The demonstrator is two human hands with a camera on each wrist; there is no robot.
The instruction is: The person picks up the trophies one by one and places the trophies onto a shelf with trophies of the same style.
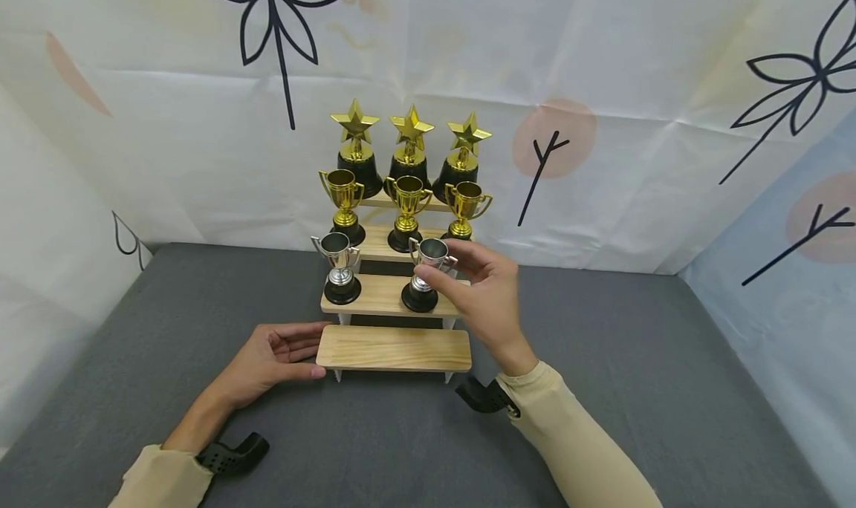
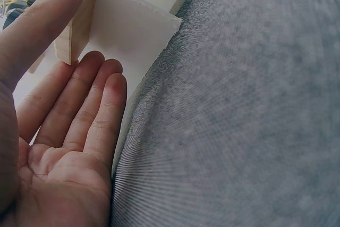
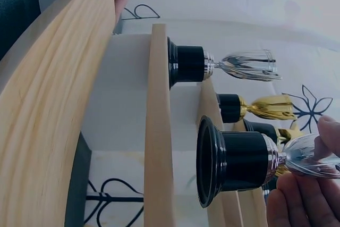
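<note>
My right hand [image 1: 493,294] pinches a silver trophy cup [image 1: 419,298] by its bowl, thumb in front and fingers behind. In the right wrist view its black base [image 3: 239,160] hangs apart from the second wooden step [image 3: 158,131]. Another silver trophy cup [image 1: 341,269] stands upright at the left of that same step. My left hand [image 1: 267,361] is at the left end of the bottom wooden step [image 1: 394,348], fingers straight and thumb near its front corner. In the left wrist view its fingertips lie beside the step's white support [image 2: 133,25].
Higher on the stepped stand are gold trophy cups [image 1: 406,203] in a row. Gold star trophies [image 1: 409,148] with black bases fill the top step behind them. A grey cloth [image 1: 374,441] covers the table, and a white printed backdrop [image 1: 602,218] hangs close behind the stand.
</note>
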